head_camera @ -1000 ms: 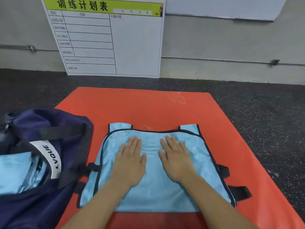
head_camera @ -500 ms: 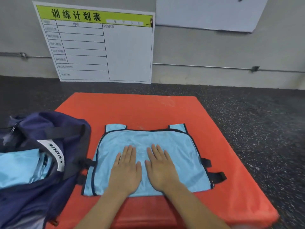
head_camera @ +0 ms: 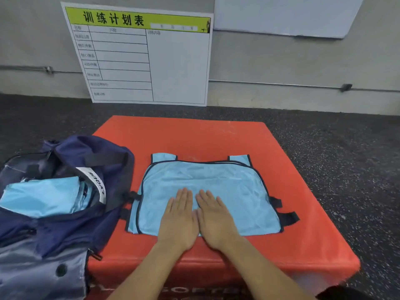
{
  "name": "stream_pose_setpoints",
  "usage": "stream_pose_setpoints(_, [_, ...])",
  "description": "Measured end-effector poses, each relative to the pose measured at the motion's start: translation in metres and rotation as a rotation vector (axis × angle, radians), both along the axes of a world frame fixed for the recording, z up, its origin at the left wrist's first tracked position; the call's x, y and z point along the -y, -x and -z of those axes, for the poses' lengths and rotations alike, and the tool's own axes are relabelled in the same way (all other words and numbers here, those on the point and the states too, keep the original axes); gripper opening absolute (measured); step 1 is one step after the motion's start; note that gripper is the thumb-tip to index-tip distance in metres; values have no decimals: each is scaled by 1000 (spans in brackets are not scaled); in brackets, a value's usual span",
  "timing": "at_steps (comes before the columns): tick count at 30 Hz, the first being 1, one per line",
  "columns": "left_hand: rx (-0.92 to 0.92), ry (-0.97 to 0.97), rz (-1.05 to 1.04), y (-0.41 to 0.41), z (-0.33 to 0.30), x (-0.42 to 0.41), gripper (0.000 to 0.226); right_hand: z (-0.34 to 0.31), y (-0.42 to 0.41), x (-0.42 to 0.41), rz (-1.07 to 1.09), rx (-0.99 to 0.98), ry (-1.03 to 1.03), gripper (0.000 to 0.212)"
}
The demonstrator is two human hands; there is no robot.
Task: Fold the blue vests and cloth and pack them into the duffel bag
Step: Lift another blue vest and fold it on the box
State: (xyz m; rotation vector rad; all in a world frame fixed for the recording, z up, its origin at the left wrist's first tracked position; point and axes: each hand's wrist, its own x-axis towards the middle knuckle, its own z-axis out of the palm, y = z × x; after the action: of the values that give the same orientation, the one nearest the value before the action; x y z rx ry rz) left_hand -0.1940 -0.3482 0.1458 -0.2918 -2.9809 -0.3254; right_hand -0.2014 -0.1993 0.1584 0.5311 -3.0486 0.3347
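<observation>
Now both hands flat, left hand [head_camera: 178,221] and right hand [head_camera: 214,221] pressing blue vest [head_camera: 233,191], duffel bag [head_camera: 65,224] alongside

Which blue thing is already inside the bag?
The folded light-blue cloth on the left sits inside the open duffel bag. The other, a blue vest, lies flat on the orange mat.

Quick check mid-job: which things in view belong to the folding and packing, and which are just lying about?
Job:
- blue vest, flat on the orange mat, under left hand and right hand
- duffel bag, open, folded blue cloth inside

Lying about:
- training-plan board against the wall
- white sheet
</observation>
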Motion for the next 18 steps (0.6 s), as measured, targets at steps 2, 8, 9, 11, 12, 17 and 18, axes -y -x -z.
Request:
stream_pose_setpoints(2, [-14,3,-47,-1,3,14,72,1,-6,0,32,44,6,71])
stream_pose_setpoints(8, [-89,66,-213,13,3,91,83,0,14,-83,261,52,-48,85])
stream_pose_setpoints(9, [-82,79,-224,14,3,95,84,-1,17,-96,296,55,-69,84])
stream_pose_setpoints(11, [-61,86,-234,14,1,96,86,-3,20,-112,333,73,-95,72])
stream_pose_setpoints(12, [-60,88,-234,14,0,95,86,-4,21,-115,336,81,-98,68])
stream_pose_setpoints(17, [-92,94,-216,12,2,96,83,-5,22,-110,350,66,-97,66])
stream_pose_setpoints(18, [-98,96,-213,12,2,96,82,-6,25,-110,354,68,-87,69])
